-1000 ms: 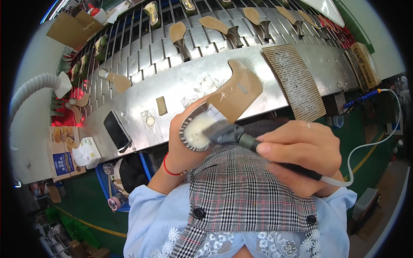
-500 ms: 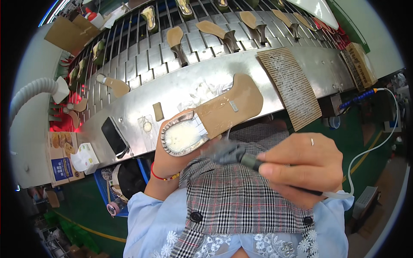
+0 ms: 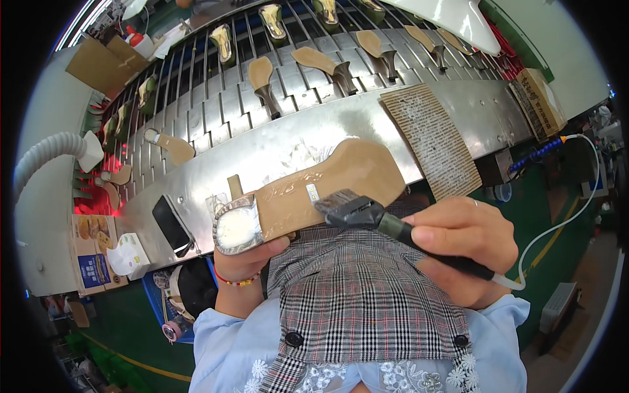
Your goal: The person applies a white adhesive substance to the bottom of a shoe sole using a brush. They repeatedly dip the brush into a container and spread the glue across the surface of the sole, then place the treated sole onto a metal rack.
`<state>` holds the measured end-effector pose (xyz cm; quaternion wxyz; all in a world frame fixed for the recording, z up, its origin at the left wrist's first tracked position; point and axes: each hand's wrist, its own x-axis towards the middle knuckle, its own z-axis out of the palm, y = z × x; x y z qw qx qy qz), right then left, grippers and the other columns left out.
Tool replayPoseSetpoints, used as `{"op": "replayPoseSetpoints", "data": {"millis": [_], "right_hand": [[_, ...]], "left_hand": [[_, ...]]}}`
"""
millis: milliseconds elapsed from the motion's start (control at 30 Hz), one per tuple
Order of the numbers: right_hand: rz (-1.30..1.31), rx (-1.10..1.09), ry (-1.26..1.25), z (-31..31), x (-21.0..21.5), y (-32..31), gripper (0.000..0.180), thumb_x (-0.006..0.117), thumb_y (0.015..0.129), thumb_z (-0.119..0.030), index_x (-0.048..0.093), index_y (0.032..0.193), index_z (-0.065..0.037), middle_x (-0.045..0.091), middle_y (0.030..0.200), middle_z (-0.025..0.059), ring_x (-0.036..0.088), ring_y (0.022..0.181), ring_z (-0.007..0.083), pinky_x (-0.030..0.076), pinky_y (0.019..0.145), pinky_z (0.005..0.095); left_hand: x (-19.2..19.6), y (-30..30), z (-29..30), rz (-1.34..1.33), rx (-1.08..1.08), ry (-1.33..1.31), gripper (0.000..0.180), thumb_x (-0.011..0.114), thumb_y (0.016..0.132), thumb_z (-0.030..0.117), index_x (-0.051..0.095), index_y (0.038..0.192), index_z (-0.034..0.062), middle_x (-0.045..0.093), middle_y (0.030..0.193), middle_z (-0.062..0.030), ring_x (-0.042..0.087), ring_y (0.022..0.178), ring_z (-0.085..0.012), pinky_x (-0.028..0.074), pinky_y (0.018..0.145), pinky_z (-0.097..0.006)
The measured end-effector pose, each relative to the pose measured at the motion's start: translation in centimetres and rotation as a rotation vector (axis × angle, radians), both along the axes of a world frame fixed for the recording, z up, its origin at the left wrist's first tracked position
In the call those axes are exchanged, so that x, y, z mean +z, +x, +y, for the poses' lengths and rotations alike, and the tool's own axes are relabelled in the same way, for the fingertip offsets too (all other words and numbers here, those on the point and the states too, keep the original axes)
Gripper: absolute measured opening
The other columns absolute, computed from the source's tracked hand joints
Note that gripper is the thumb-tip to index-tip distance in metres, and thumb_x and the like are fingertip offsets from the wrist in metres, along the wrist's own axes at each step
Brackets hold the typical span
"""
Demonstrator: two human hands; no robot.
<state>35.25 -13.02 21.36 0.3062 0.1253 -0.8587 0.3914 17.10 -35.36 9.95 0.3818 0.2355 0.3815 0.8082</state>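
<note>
My left hand (image 3: 244, 263) is closed round the heel end of a tan shoe sole (image 3: 288, 200), its thumb along the near edge. Silver gathered material rims the white heel seat, and the broad front of the sole points right. Wet, shiny streaks lie across its middle, beside a small pale tag with metal dots. From the right, my right hand (image 3: 458, 242) grips the black handle of a brush (image 3: 367, 216) that has a pale hose at its rear. The dark bristles are over the sole by the tag; whether they touch it I cannot tell.
Behind the metal bench edge runs a slatted conveyor (image 3: 232, 121) bearing several heeled soles and shoe parts. A whitish-smeared corrugated cardboard sheet (image 3: 432, 141) lies at right. On the left are a phone (image 3: 171, 226), a tissue box (image 3: 129, 255) and a grey flexible duct (image 3: 49, 147).
The sole has moved left and toward me, turning so that it lies more level. The brush has come from below the heel end to over the sole's middle.
</note>
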Motion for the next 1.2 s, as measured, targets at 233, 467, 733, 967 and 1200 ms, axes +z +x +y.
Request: {"op": "replayPoseSetpoints", "data": {"millis": [233, 467, 733, 967, 1200], "right_hand": [[-0.03, 0.065, -0.139, 0.3, -0.7, -0.2, 0.034, 0.074, 0.062, 0.004, 0.069, 0.095, 0.003, 0.069, 0.086, 0.0198, 0.07, 0.072, 0.0298, 0.056, 0.062, 0.0322], [0.083, -0.09, -0.498, -0.1, -3.0, 0.4, 0.031, 0.075, 0.076, -0.014, 0.066, 0.097, 0.007, 0.069, 0.083, 0.0209, 0.069, 0.071, 0.0273, 0.056, 0.065, 0.0327], [-0.03, -0.141, -0.562, -0.9, -4.7, -1.0, 0.028, 0.07, 0.077, -0.003, 0.064, 0.101, 0.009, 0.068, 0.087, 0.0212, 0.07, 0.077, 0.0276, 0.056, 0.073, 0.0332], [-0.074, -0.212, -0.623, -0.6, -5.2, -1.0, 0.027, 0.068, 0.079, -0.004, 0.063, 0.102, 0.01, 0.068, 0.088, 0.0203, 0.07, 0.078, 0.0274, 0.058, 0.075, 0.0351], [-0.138, -0.265, -0.812, -0.6, -5.2, -1.6, 0.027, 0.066, 0.08, -0.004, 0.061, 0.103, 0.011, 0.068, 0.09, 0.0223, 0.07, 0.077, 0.028, 0.059, 0.074, 0.0372]], "left_hand": [[0.6, -1.4, 0.1, -0.077, -0.118, 0.218, 0.056, 0.068, 0.074, -0.008, 0.051, 0.128, -0.0066, 0.064, 0.109, -0.0179, 0.063, 0.097, -0.0267, 0.05, 0.082, -0.038], [-0.6, -8.0, 1.8, 0.101, 0.331, 0.048, 0.028, 0.068, 0.083, -0.001, 0.061, 0.111, -0.0028, 0.063, 0.092, -0.0043, 0.058, 0.084, -0.0131, 0.045, 0.075, -0.026], [-10.7, -26.5, 4.9, 0.246, 0.52, -0.623, 0.025, 0.067, 0.086, 0.017, 0.064, 0.102, -0.0011, 0.062, 0.087, -0.0018, 0.054, 0.078, -0.0119, 0.041, 0.072, -0.028], [-17.2, -32.8, -0.8, 0.553, 0.682, -1.428, 0.045, 0.062, 0.078, 0.016, 0.06, 0.12, -0.0002, 0.061, 0.12, -0.0216, 0.054, 0.117, -0.0321, 0.045, 0.099, -0.042], [-20.2, -39.2, -7.3, 0.284, 0.994, -1.571, 0.058, 0.075, 0.076, 0.02, 0.049, 0.124, -0.0021, 0.062, 0.107, -0.0166, 0.063, 0.095, -0.025, 0.053, 0.08, -0.035]]}}
